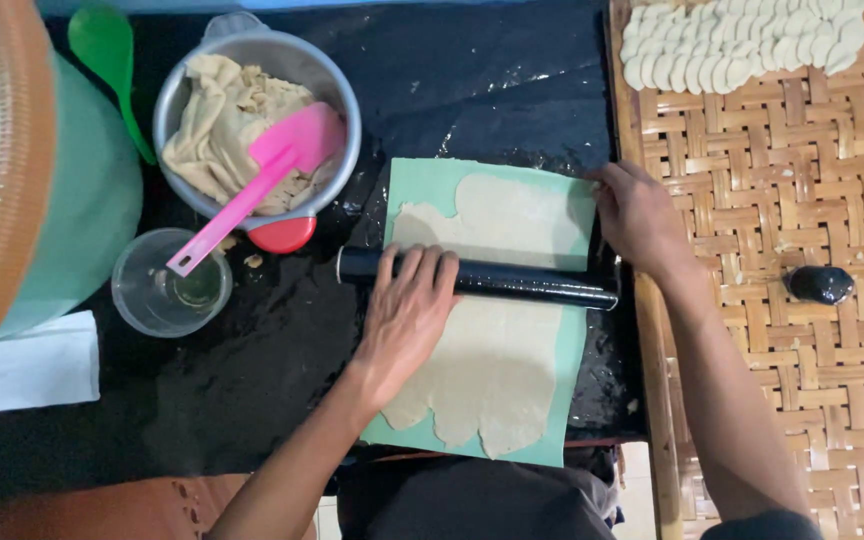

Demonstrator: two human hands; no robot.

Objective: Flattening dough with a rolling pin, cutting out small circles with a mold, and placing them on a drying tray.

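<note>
Head view. Nearest the camera are the person's two forearms, reaching in from the bottom edge. The left hand (407, 310) lies palm-down on the black rolling pin (479, 279), fingers extended and close together over its left half, not curled around it. The right hand (640, 215) rests at the right edge of the green mat (422, 190), fingers bent down onto it; whether they pinch the mat or only press it cannot be told.

The pin lies crosswise on the dough sheet (497, 350), which covers most of the mat on the black work surface (282, 380).

Procedure, as judged: keep the palm flat and centred so pressure spreads evenly; roll along the sheet's length; hold the mat steady with the other hand. The lobed lower edge of the sheet suggests uneven thickness there.

Adjacent items: metal bowl (337, 85) of dough with pink spatula (262, 175), clear cup (142, 300), woven tray (802, 200) carrying cut dough pieces (732, 40).
</note>
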